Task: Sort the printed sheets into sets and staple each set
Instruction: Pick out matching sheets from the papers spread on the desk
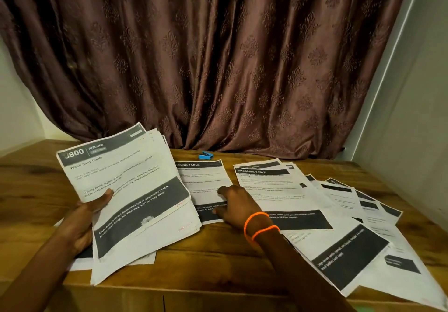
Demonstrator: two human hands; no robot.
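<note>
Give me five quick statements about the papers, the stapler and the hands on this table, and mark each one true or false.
1. The left hand holds a stack of sheets headed KITCHEN. True.
2. The right hand holds the blue stapler. False: the stapler lies untouched at the back of the table, near the curtain.
3. The right hand's fingers rest on a sheet headed DRESSING TABLE. True.
4. An orange band is on the left wrist. False: it is on the right wrist.
5. More sheets lie spread, overlapping, to the right of the right hand. True.
</note>
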